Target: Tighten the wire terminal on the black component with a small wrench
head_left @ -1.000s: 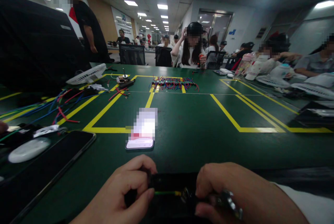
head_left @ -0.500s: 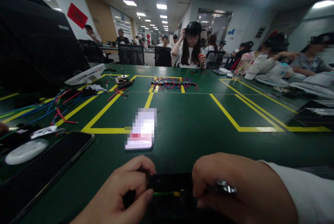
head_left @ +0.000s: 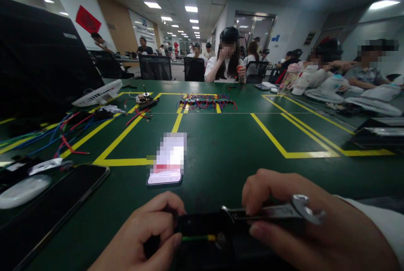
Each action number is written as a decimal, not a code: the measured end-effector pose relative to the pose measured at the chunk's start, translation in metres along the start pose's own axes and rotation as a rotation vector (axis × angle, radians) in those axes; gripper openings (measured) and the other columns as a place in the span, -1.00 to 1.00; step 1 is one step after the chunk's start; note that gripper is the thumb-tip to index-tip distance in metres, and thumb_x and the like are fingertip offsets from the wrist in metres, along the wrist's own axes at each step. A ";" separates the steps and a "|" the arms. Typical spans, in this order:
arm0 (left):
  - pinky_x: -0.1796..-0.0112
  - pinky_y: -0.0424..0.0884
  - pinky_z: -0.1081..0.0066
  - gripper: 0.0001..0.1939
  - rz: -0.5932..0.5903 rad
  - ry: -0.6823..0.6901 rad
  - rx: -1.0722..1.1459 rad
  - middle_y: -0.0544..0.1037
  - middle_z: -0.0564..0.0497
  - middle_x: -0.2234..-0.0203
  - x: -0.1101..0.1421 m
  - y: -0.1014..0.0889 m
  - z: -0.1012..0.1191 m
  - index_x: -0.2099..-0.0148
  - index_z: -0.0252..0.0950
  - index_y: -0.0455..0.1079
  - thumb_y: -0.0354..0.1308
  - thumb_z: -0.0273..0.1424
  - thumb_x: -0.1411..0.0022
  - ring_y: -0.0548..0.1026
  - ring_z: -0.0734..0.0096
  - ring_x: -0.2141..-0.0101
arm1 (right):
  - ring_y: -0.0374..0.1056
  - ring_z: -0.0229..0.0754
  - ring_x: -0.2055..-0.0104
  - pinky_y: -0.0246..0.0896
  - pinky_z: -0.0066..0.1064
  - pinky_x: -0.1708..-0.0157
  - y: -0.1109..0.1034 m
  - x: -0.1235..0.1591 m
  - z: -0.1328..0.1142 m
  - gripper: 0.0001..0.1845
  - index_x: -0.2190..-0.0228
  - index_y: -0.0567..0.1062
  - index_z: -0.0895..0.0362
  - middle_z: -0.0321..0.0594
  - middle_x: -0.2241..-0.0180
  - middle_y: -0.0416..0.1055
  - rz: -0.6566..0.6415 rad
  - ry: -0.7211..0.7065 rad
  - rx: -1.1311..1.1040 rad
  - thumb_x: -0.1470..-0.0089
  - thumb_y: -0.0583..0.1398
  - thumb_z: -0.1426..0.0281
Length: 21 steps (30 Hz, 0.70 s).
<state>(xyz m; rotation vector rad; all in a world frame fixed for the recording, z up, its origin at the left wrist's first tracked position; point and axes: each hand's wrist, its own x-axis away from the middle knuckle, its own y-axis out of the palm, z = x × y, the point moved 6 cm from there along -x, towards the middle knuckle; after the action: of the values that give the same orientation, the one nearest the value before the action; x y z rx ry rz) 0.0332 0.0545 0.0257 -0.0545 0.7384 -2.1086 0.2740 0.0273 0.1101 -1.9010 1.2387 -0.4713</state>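
Across the whole lower view a green table (head_left: 227, 166) marked with yellow lines (head_left: 277, 142) is spread, and people are seated along its far edge and right side. At the left, a large dark shape (head_left: 41, 60) is seen standing by the table, with a white fan (head_left: 97, 93) lying beside it and loose blue, red and green wires (head_left: 59, 130) scattered in front. A dark phone (head_left: 50, 210) is laid flat at the near left, next to a white oval object (head_left: 23, 190). A smaller phone (head_left: 164, 178) is set just ahead of the hands, and a row of red and blue wires (head_left: 206, 101) is laid out further back near the centre. At the near edge, a black block (head_left: 202, 224) is held down by the left hand (head_left: 148, 233), whose fingers are closed around its left end beside a green wire (head_left: 197, 237). A silver wrench (head_left: 277, 211) is gripped in the right hand (head_left: 312, 229), fingers curled over its shaft, with its head laid against the top of the block.
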 end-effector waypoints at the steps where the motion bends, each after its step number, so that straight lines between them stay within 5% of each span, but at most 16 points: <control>1: 0.24 0.47 0.55 -0.72 0.005 0.000 0.003 0.57 0.10 0.21 0.000 0.000 0.000 0.39 -0.22 0.42 0.18 -0.47 -0.44 0.60 0.46 0.30 | 0.38 -0.23 0.51 0.21 -0.48 0.51 0.002 0.004 0.001 -0.76 0.36 0.52 -0.01 -0.40 0.47 0.52 0.018 -0.012 -0.017 -0.10 0.44 0.51; 11: 0.25 0.43 0.52 -0.72 0.010 -0.033 0.022 0.54 0.08 0.20 0.003 0.003 -0.005 0.40 -0.23 0.36 0.17 -0.46 -0.44 0.57 0.43 0.29 | 0.39 -0.27 0.53 0.15 -0.51 0.51 0.024 0.009 0.002 -0.65 0.39 0.48 0.04 -0.43 0.45 0.59 -0.035 0.029 0.028 -0.01 0.44 0.67; 17: 0.26 0.41 0.52 -0.73 -0.006 -0.046 0.021 0.54 0.10 0.19 0.002 0.003 -0.005 0.40 -0.23 0.37 0.17 -0.48 -0.42 0.57 0.44 0.29 | 0.31 -0.28 0.58 -0.01 -0.53 0.62 0.031 0.004 0.010 -0.68 0.39 0.42 0.03 -0.43 0.50 0.52 0.027 -0.151 -0.052 0.02 0.36 0.65; 21: 0.24 0.43 0.53 -0.72 0.006 -0.019 0.050 0.55 0.10 0.19 0.003 0.004 -0.006 0.40 -0.23 0.37 0.15 -0.51 -0.42 0.57 0.44 0.28 | 0.35 -0.27 0.55 0.07 -0.53 0.57 0.032 0.003 0.012 -0.75 0.34 0.45 0.01 -0.42 0.46 0.54 0.011 -0.203 -0.072 -0.06 0.31 0.61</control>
<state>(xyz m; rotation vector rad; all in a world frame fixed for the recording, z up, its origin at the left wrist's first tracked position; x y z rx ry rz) 0.0325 0.0529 0.0180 -0.0452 0.6732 -2.1172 0.2651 0.0234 0.0773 -1.9480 1.1452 -0.2236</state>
